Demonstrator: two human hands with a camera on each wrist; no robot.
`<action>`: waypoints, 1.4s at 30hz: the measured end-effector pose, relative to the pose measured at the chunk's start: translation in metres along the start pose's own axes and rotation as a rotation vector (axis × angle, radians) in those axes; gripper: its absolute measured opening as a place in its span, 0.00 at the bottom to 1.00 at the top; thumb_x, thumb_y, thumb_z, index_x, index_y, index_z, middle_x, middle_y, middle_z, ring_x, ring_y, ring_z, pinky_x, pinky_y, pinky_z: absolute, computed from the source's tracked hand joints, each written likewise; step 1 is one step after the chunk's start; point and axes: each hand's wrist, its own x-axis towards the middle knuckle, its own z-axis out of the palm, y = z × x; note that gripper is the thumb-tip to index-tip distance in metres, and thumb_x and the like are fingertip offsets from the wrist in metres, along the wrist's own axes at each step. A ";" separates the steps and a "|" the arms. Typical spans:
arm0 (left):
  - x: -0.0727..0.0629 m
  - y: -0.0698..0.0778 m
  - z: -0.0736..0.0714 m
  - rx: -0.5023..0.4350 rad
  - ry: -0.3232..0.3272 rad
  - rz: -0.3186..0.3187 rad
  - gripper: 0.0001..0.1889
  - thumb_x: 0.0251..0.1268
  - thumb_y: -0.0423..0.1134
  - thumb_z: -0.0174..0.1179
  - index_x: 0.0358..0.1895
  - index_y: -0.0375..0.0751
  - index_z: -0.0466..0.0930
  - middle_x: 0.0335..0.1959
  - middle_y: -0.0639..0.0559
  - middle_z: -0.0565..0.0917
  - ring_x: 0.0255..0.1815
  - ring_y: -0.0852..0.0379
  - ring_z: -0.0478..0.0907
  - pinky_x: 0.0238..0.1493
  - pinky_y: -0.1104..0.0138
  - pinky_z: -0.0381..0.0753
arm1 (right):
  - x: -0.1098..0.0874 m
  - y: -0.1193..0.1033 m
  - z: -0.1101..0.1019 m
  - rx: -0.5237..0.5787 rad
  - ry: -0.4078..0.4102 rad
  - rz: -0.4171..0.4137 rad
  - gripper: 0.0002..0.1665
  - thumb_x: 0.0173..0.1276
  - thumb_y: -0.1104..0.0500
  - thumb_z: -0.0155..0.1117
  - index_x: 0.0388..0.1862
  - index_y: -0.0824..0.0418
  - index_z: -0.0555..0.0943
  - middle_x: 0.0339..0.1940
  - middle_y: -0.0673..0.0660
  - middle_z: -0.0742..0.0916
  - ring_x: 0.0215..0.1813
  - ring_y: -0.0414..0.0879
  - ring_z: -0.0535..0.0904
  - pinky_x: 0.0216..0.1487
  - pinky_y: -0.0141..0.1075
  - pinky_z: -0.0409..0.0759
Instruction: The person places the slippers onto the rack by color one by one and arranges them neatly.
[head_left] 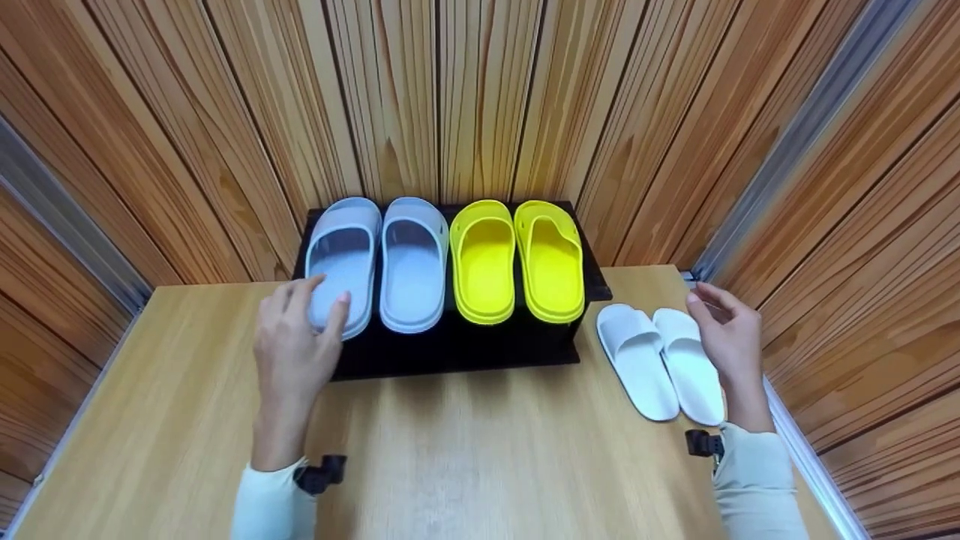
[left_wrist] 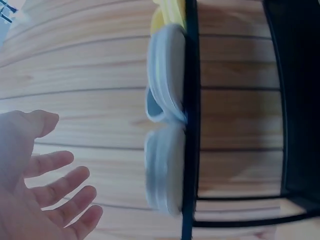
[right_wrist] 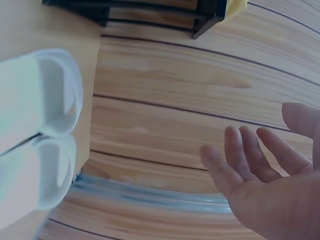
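- At the left end of the low black rack (head_left: 457, 349), the left hand (head_left: 296, 337) hovers with thumb and fingers apart and loosely bent, holding nothing; the left wrist view shows a gap between it and the grey-blue slippers (head_left: 414, 285).
- Near the white slippers (head_left: 645, 371), on their right, the right hand (head_left: 731, 337) hangs with its fingers relaxed and slightly bent, likewise with nothing in its grasp.
- Under both hands, pale sleeves (head_left: 274, 499) cover the forearms, and a small black device (head_left: 321, 474) sits at the left wrist.
- On top of the rack, the grey-blue slippers stand side by side, with the yellow slippers (head_left: 484, 277) just to their right, all toes toward the wall.
- On the wooden tabletop (head_left: 465, 465), right of the rack, the white slippers lie together at a slant.
- Behind everything rises the wood-panelled wall (head_left: 390, 105).
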 end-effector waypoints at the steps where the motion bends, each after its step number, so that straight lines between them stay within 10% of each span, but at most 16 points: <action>1: 0.000 -0.004 -0.001 0.008 0.001 -0.002 0.22 0.70 0.43 0.65 0.59 0.31 0.82 0.56 0.34 0.80 0.56 0.38 0.73 0.51 0.47 0.73 | 0.000 0.002 -0.002 -0.013 -0.005 0.004 0.25 0.78 0.54 0.59 0.68 0.66 0.76 0.61 0.61 0.83 0.56 0.42 0.77 0.53 0.24 0.74; 18: -0.001 -0.062 -0.011 0.065 -0.130 -0.197 0.30 0.80 0.54 0.51 0.78 0.46 0.64 0.75 0.31 0.63 0.73 0.29 0.59 0.68 0.34 0.59 | 0.002 0.050 -0.015 -0.067 -0.031 0.146 0.32 0.79 0.51 0.56 0.74 0.68 0.69 0.75 0.67 0.71 0.73 0.64 0.66 0.71 0.55 0.65; 24: 0.004 -0.079 -0.011 -0.016 -0.199 -0.306 0.30 0.83 0.54 0.41 0.82 0.51 0.52 0.76 0.28 0.59 0.74 0.28 0.57 0.69 0.33 0.56 | 0.001 0.070 -0.015 -0.091 -0.026 0.199 0.34 0.77 0.51 0.59 0.74 0.69 0.69 0.76 0.69 0.68 0.73 0.66 0.66 0.71 0.55 0.65; 33: 0.010 -0.098 -0.010 -0.164 -0.329 -0.456 0.43 0.78 0.49 0.53 0.83 0.54 0.33 0.77 0.27 0.53 0.73 0.27 0.59 0.63 0.35 0.68 | 0.000 0.094 -0.015 -0.092 -0.076 0.356 0.45 0.73 0.41 0.61 0.79 0.64 0.61 0.78 0.69 0.65 0.75 0.66 0.62 0.64 0.47 0.69; 42: 0.011 -0.102 -0.007 -0.313 -0.435 -0.570 0.42 0.78 0.51 0.53 0.84 0.47 0.38 0.78 0.30 0.55 0.74 0.34 0.62 0.63 0.45 0.74 | -0.004 0.120 -0.013 -0.108 -0.098 0.441 0.52 0.71 0.39 0.64 0.81 0.65 0.56 0.78 0.72 0.61 0.77 0.69 0.55 0.72 0.55 0.62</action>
